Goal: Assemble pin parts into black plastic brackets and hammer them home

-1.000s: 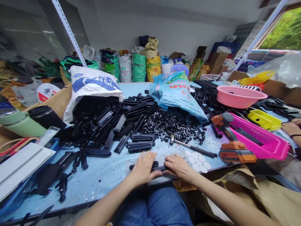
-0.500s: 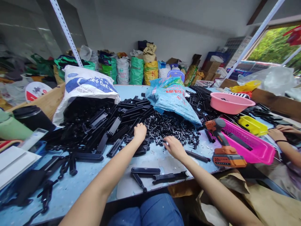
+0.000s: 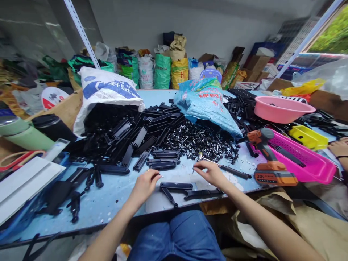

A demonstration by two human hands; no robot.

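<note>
My left hand [image 3: 146,184] is closed in a pinch above the near table edge, with a thin silvery screw [image 3: 162,176] poking out from the fingertips. To its right my right hand [image 3: 210,173] also pinches a small screw [image 3: 193,170], tip pointing down. Between and below the hands lie a black folding-shaped plastic piece [image 3: 176,186] and a black part with a forked end [image 3: 202,194]. Behind the right hand rests a black-handled tool [image 3: 236,172], partly covered. A heap of black-headed screws [image 3: 190,141] spreads beyond both hands, beside stacked black plastic pieces [image 3: 164,159].
An orange cordless drill [image 3: 268,159] lies against a magenta basket [image 3: 323,168] at right. White [image 3: 111,87] and blue [image 3: 209,105] sacks lie on the table behind the parts. Farther right are a pink basin [image 3: 282,110], a yellow tray [image 3: 308,137] and another person's hand [image 3: 338,148].
Both hands have drawn back from the heap toward the near edge, each now pinching a small screw. The view has shifted slightly, and the tool behind the right hand shows more.
</note>
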